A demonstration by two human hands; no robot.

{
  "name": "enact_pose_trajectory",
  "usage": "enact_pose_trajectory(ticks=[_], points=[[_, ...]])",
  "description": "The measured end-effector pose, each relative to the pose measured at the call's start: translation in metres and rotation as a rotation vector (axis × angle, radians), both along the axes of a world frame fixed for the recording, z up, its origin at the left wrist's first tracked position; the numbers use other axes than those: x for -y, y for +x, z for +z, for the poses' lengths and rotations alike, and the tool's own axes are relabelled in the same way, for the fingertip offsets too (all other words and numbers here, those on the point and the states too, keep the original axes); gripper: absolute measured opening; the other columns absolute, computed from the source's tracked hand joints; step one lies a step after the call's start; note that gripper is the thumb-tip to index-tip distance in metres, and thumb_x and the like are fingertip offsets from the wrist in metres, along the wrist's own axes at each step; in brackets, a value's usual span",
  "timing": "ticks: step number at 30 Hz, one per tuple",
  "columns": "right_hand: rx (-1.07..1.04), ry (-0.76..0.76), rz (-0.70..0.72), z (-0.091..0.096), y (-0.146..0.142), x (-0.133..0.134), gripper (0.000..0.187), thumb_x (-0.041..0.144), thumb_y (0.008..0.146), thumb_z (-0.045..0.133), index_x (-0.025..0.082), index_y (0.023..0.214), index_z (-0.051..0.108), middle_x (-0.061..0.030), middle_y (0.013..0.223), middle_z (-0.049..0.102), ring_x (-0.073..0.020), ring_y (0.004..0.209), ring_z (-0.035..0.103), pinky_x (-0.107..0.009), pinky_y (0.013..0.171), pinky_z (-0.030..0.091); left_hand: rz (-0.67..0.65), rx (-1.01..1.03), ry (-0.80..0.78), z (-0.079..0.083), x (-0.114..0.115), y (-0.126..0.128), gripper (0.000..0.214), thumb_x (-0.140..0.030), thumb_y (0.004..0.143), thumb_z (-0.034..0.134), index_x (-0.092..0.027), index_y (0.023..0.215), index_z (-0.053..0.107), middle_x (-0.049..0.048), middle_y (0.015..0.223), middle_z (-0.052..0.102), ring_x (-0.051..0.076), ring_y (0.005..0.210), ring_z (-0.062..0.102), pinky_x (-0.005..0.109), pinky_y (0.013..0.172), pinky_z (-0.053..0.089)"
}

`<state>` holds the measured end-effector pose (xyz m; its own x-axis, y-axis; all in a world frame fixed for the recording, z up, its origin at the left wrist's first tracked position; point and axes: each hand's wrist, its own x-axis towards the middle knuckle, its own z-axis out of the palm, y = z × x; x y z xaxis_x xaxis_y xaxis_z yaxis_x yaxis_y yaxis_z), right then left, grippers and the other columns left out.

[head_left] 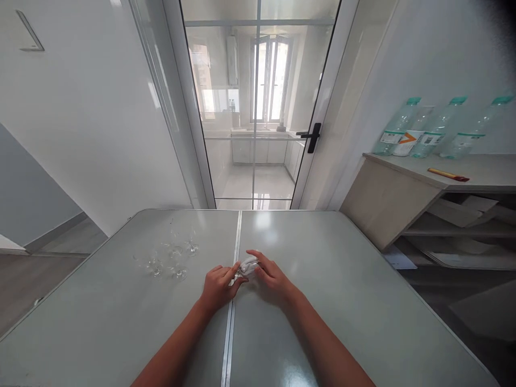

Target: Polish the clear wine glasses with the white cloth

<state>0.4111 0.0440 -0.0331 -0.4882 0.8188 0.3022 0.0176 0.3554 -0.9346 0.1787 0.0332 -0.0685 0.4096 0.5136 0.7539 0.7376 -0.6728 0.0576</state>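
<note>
If pinched unevenly from two sides, could slip from the left hand (221, 282) or the right hand (274, 275) and knock against the hard table (121, 314). Could also crack under pressure or twisting, if brittle inside the bundle (249, 266); too small and glossy to tell whether plain glass or glass with a pale wrap. Look for the bundle just right of the seam (229, 336), close over the table or resting on it, cannot tell which. Worth minding too: the glasses (176, 251), clustered well left of the seam, nearly see-through and so easy to clip with a careless leftward sweep, likely chipping one against another.

Of the left hand, reaching across the seam: thumb and forefinger drawn nearly together, grasping the bundle's left end. Of the right hand, wholly right of the seam: curved more loosely, fingers slightly parted, grasping the bundle's right side, with firmness impossible to judge.
</note>
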Motion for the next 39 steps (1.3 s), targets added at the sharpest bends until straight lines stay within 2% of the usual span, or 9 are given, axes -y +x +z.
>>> enact_pose_trajectory(ticks=[3, 6, 11, 18, 24, 27, 30, 34, 39], points=[[-0.232, -0.221, -0.026, 0.006, 0.003, 0.003, 0.042, 0.052, 0.1, 0.054, 0.025, 0.133, 0.059, -0.004, 0.098, 0.067, -0.0201, 0.084, 0.059, -0.031, 0.078, 0.045, 0.006, 0.048, -0.043, 0.002, -0.001, 0.003, 0.037, -0.041, 0.093, 0.072, -0.018, 0.121, 0.069, -0.0024, 0.063, 0.068, 0.014, 0.054, 0.062, 0.028, 0.061, 0.044], [-0.391, -0.31, -0.11, 0.01, 0.007, 0.004, 0.04, 0.051, 0.097, 0.058, 0.025, 0.128, 0.058, -0.0027, 0.091, 0.067, -0.0197, 0.077, 0.059, -0.029, 0.072, 0.044, -0.005, 0.068, -0.046, 0.002, -0.001, 0.008, 0.039, -0.04, 0.094, 0.071, -0.018, 0.125, 0.066, -0.0031, 0.064, 0.068, 0.013, 0.054, 0.06, 0.028, 0.061, 0.044], [-0.359, -0.257, -0.243, 0.01, 0.005, 0.005, 0.042, 0.052, 0.1, 0.054, 0.026, 0.133, 0.056, -0.0016, 0.09, 0.065, -0.0189, 0.078, 0.057, -0.029, 0.072, 0.044, -0.002, 0.066, -0.012, -0.002, -0.001, 0.01, 0.041, -0.036, 0.094, 0.071, -0.017, 0.129, 0.062, -0.0033, 0.065, 0.068, 0.013, 0.054, 0.061, 0.027, 0.061, 0.044], [-0.107, -0.044, -0.034, 0.007, 0.002, 0.003, 0.052, 0.058, 0.1, 0.05, 0.022, 0.138, 0.054, -0.001, 0.085, 0.062, -0.0172, 0.073, 0.053, -0.03, 0.073, 0.043, -0.021, 0.045, -0.08, -0.009, -0.002, 0.012, 0.04, -0.04, 0.095, 0.069, -0.018, 0.129, 0.064, 0.0, 0.067, 0.072, 0.014, 0.055, 0.064, 0.028, 0.061, 0.046], [-0.194, -0.02, -0.187, 0.002, 0.011, -0.001, 0.04, 0.057, 0.097, 0.056, 0.022, 0.117, 0.061, 0.0027, 0.068, 0.05, -0.0167, 0.065, 0.047, -0.029, 0.065, 0.039, -0.058, 0.179, -0.217, -0.004, -0.002, 0.017, 0.039, -0.046, 0.092, 0.072, -0.021, 0.121, 0.07, -0.0036, 0.062, 0.067, 0.012, 0.052, 0.058, 0.025, 0.06, 0.045], [-0.245, -0.091, -0.272, 0.006, 0.012, -0.001, 0.038, 0.054, 0.097, 0.058, 0.022, 0.117, 0.06, 0.005, 0.063, 0.046, -0.0154, 0.061, 0.041, -0.027, 0.061, 0.036, -0.055, 0.168, -0.205, -0.005, -0.002, 0.017, 0.038, -0.045, 0.093, 0.071, -0.02, 0.122, 0.069, -0.0034, 0.063, 0.067, 0.012, 0.054, 0.059, 0.025, 0.061, 0.046], [-0.301, -0.216, -0.319, 0.012, 0.01, 0.0, 0.04, 0.054, 0.101, 0.051, 0.024, 0.127, 0.056, 0.0027, 0.073, 0.051, -0.0155, 0.065, 0.044, -0.027, 0.062, 0.036, -0.016, 0.113, -0.114, -0.006, -0.004, 0.016, 0.039, -0.04, 0.094, 0.07, -0.018, 0.127, 0.066, -0.0024, 0.065, 0.069, 0.013, 0.055, 0.062, 0.027, 0.062, 0.045], [-0.173, -0.197, -0.161, 0.016, 0.006, 0.002, 0.048, 0.056, 0.101, 0.05, 0.024, 0.136, 0.054, 0.0001, 0.084, 0.057, -0.0166, 0.075, 0.05, -0.029, 0.072, 0.042, -0.028, 0.053, -0.063, -0.005, -0.005, 0.016, 0.037, -0.036, 0.095, 0.069, -0.017, 0.128, 0.066, -0.0005, 0.066, 0.071, 0.014, 0.056, 0.064, 0.027, 0.06, 0.045], [-0.124, -0.105, -0.028, 0.013, 0.009, 0.001, 0.054, 0.057, 0.095, 0.061, 0.021, 0.135, 0.055, -0.0012, 0.086, 0.061, -0.0167, 0.074, 0.054, -0.029, 0.071, 0.043, -0.087, 0.175, -0.233, -0.004, -0.005, 0.014, 0.038, -0.042, 0.092, 0.072, -0.019, 0.123, 0.071, -0.0017, 0.064, 0.068, 0.012, 0.053, 0.058, 0.025, 0.059, 0.046]])
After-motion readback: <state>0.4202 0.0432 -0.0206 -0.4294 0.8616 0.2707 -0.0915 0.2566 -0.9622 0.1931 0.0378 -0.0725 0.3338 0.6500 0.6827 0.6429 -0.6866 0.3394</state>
